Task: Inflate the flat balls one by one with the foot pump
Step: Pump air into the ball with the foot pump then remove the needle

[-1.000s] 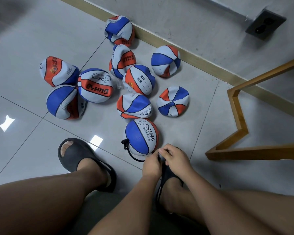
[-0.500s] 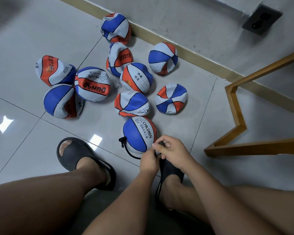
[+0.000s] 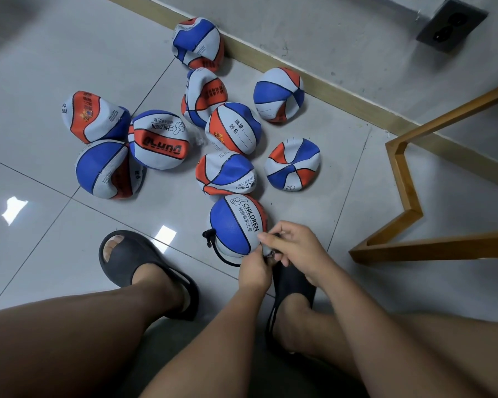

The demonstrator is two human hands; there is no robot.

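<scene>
Ten flat balls are seen on a glossy pale grey tiled floor crossed by thin dark grout lines, each ball patterned in curved panels of blue, orange-red and pale grey-white edged with black seams. Black lettering is printed on the nearest ball, whose widest panel is blue, and bold black letters on an orange-red band mark another ball. Black slippers are worn, a black hose is seen, and honey-brown wood forms the frame beside an olive-tan skirting strip, a mottled grey wall and a black socket plate.

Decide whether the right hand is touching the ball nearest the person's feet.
Touching. The head view shows the right hand's fingertips pressed against the ball's near side.
</scene>
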